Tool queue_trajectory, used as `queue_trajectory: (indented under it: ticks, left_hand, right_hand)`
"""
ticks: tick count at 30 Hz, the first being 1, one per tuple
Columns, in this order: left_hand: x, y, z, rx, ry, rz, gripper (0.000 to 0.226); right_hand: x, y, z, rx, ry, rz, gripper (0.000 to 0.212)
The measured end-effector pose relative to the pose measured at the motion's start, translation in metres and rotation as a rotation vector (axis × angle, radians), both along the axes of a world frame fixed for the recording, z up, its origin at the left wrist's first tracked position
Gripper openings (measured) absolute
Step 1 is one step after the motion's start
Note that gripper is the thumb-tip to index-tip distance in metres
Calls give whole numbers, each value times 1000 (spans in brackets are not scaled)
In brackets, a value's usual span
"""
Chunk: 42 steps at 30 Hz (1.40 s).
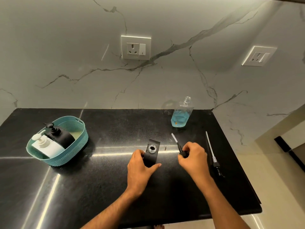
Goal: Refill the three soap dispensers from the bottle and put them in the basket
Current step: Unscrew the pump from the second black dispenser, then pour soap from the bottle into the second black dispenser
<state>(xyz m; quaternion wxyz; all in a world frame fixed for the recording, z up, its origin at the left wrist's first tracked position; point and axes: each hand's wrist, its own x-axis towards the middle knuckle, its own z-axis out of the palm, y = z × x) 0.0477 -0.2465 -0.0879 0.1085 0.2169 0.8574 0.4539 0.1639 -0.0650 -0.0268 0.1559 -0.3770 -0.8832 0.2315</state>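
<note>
A black soap dispenser (152, 152) stands near the middle of the black counter with its round mouth uncovered; my left hand (140, 166) grips its body. My right hand (193, 156) holds a black pump head (178, 146) just right of the dispenser, its white tube pointing up and away. A clear refill bottle (180, 114) with blue liquid in its lower part stands uncapped at the back. The teal basket (71, 156) on the left holds a white dispenser (47, 146) and a black dispenser (61, 135), both with pumps on.
Another pump with a long tube (212, 154) lies on the counter to the right of my right hand, near the counter's right edge (239, 159). Two wall sockets (136, 47) sit on the marble backsplash.
</note>
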Motion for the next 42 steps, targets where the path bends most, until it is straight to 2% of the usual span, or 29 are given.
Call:
queue_trajectory:
  ticks: [7,17,19,21,24,28,34,42]
  left_hand:
    - [5,1,-1,9,2,55,64]
    - [4,7,-8,30,0,92,64]
    - [4,9,-8,44,8,121,61]
    - [3,12,-8,61,15,140,60]
    - [-2,18,-4,85,34,155,59]
    - [-14,35,7,132,50,174,57]
    - [-40,68,19,143,73,191,56]
    - [-64,102,21,165,106,209,52]
  right_hand:
    - [9,-24,-75,-56,-83,-30,26]
    - [8,-20,-89,-30,-142,5,46]
    - [5,-14,-87,-6,-86,-10,50]
    - [-1,-1,-80,-19,53,-32,48]
    - [-16,33,-66,-141,279,-91,40]
    - [-43,90,-46,-320,424,-146,58]
    - [-78,155,-29,-431,465,-121,83]
    - [-112,198,-32,-620,423,94,94]
